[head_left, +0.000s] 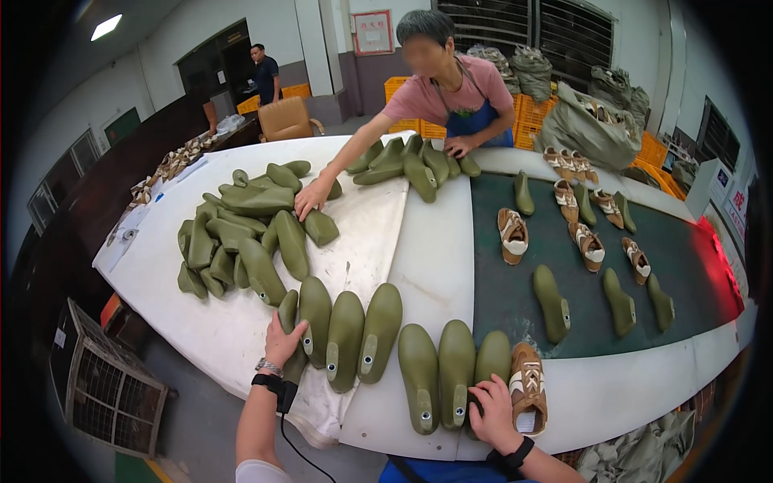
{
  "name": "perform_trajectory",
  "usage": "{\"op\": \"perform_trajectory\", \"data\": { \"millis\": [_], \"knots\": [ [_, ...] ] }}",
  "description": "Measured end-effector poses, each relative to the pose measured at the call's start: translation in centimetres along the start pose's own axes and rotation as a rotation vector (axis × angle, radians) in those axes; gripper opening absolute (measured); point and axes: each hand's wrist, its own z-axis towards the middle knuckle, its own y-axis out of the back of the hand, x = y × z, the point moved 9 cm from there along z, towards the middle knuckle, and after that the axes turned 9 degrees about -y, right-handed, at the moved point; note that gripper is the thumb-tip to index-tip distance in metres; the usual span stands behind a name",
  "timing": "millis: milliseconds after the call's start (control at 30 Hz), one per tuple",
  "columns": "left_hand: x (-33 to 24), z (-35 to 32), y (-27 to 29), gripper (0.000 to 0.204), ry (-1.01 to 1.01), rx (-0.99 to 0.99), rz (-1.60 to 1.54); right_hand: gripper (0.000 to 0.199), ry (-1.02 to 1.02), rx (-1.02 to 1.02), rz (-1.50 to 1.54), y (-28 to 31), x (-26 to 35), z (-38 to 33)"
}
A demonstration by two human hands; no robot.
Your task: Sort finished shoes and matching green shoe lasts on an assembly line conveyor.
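At far left, below the table edge: a wire-mesh cage crate (109, 386) on the floor, well apart from either hand.

On the white cloth-covered work table (241, 322), up and left of the left hand: a loose heap of olive-green plastic shoe lasts (233, 241), piled at all angles. Resting on the heap's far side: a co-worker's outstretched hand (310, 197), reaching from across the table.

Left hand (283, 340): palm down, fingers curled over the leftmost olive-green last (290, 322) of a near row; loosely closed on it, thumb toward the neighbouring last. Black wrist strap with a cable hanging below the table edge.

Just right of the left hand: three more green lasts standing side by side (348, 338), heel ends toward the table edge, touching one another.

Between the two hands: two large green lasts (439, 374), side by side, heels toward the near edge.

Right hand (493, 410): fingers bent around the heel of a third green last (493, 358), closed on it. Touching the hand's right side: a tan-and-white lace-up shoe (529, 386) mounted on a last, lying parallel to the held one.

Beyond the right hand, up and right: a dark green conveyor belt (684, 258) carrying scattered bare green lasts and several more tan-and-white shoes (576, 233), well apart from the grip.

Far right rear: bulging grey sacks (588, 125) against orange plastic crates (531, 113).
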Motion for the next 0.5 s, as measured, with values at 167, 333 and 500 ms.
{"op": "perform_trajectory", "data": {
  "millis": [167,333,500],
  "knots": [
    [3.5,1.2,-3.3,0.080,0.221,0.231,-0.053,0.033,-0.031,0.018,-0.001,0.2,0.0,0.5],
    [2.1,3.1,-5.5,0.080,0.277,0.264,-0.160,0.034,-0.025,0.014,0.027,-0.2,0.2,0.8],
    [-1.7,4.0,-8.2,0.084,0.228,0.359,-0.135,0.037,-0.074,-0.015,0.045,-0.3,-0.3,0.8]
  ]
}}
